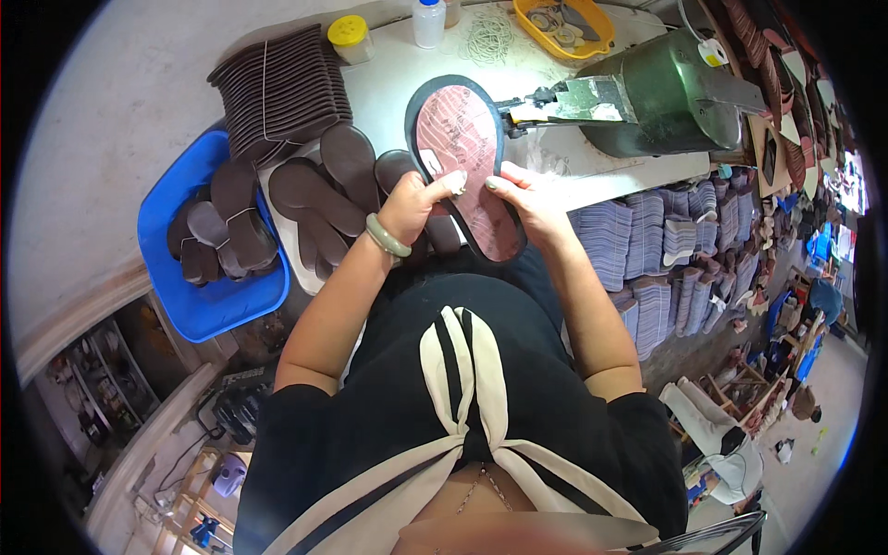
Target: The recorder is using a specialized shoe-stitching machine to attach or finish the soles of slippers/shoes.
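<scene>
Between my hands is a shoe insole with a pink patterned face and a dark border, held up in front of a green sewing machine. My left hand grips its left edge, thumb lying on the pink face; a pale bangle circles that wrist. On the opposite edge, my right hand pinches it with the thumb on top. The fingers behind the insole are hidden. Loose dark brown soles lie on the table beside my left forearm, and a tied stack of similar soles stands behind them.
A blue basin with bundled soles sits at the left. Along the table's back are a yellow-lidded jar, a white bottle, tangled thread and a yellow basket. Stacks of grey-purple insoles fill the right side.
</scene>
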A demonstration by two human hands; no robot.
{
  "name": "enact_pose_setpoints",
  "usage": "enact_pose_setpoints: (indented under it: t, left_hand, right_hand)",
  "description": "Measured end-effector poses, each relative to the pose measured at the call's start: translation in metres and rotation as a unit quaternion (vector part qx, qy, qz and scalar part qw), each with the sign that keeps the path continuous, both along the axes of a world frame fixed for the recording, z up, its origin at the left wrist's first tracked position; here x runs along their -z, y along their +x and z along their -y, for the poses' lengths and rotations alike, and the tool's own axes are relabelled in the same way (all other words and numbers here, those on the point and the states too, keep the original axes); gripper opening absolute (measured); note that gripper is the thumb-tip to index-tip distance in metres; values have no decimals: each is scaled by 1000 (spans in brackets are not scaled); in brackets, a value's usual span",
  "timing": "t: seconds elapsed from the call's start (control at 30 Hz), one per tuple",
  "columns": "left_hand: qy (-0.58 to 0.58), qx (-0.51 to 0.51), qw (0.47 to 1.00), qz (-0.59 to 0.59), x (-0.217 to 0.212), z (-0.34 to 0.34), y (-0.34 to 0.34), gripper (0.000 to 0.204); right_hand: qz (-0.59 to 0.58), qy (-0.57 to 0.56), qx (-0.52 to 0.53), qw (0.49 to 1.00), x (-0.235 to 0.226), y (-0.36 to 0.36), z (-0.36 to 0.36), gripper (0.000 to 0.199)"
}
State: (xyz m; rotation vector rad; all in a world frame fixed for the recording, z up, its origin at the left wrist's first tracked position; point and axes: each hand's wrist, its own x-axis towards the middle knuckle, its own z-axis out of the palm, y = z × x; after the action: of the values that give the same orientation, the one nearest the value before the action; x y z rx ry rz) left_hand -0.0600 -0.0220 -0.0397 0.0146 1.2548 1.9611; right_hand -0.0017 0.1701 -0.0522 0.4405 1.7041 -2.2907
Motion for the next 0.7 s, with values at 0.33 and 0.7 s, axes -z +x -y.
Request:
enact_pose_setpoints:
  t: [0.33,0.7]
  left_hand:
    - [-30,-101,994,20,27,-37,-8,14]
    - [-36,-233,968,-85,26,-89,-40,27]
  right_hand:
    - [-106,300,90,944,-9,-17,10,24]
    - [-125,613,-120,771,-51,-28,-27,79]
